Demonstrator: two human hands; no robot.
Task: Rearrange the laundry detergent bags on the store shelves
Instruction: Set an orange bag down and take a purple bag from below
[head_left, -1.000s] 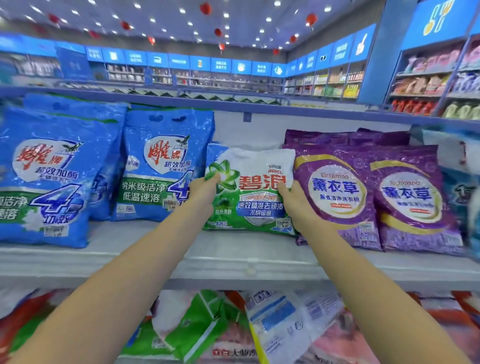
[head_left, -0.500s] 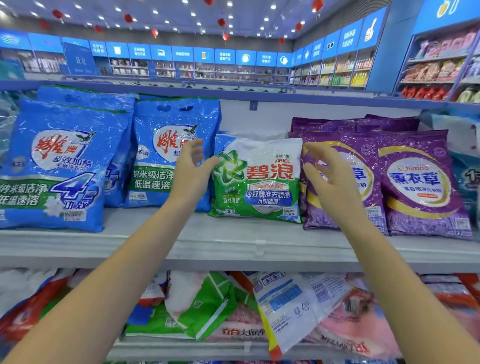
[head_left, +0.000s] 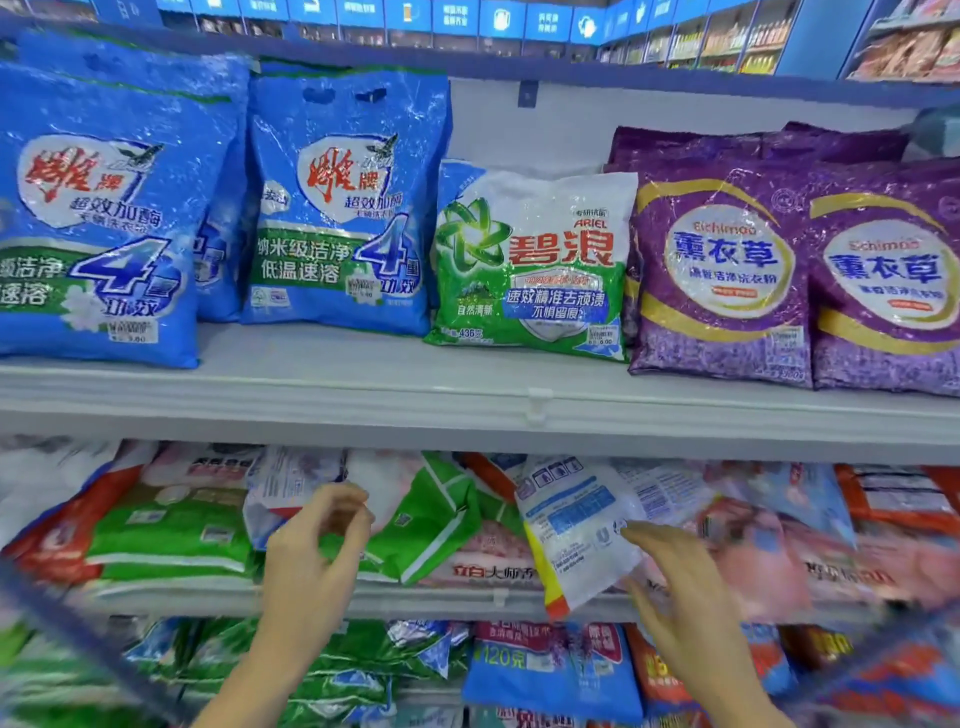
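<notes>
Shelf (head_left: 363, 384): three blue bags (head_left: 98, 218) (head_left: 221, 171) (head_left: 337, 208), one green-white bag (head_left: 530, 260), two front purple bags (head_left: 722, 270) (head_left: 888, 280)

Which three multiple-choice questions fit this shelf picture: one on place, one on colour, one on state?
1. Where does the green-and-white bag stand? A. on the floor B. on the upper shelf, between a blue bag and a purple bag C. in a basket
2. What colour is the bag at its right side? A. red B. yellow C. purple
3. How does the white bag with the yellow edge lie? A. tilted B. upright C. rolled up
Key: B, both neighbours flank it; C, its foil is purple; A, its low corner hangs past the edge of the lower shelf.
</notes>
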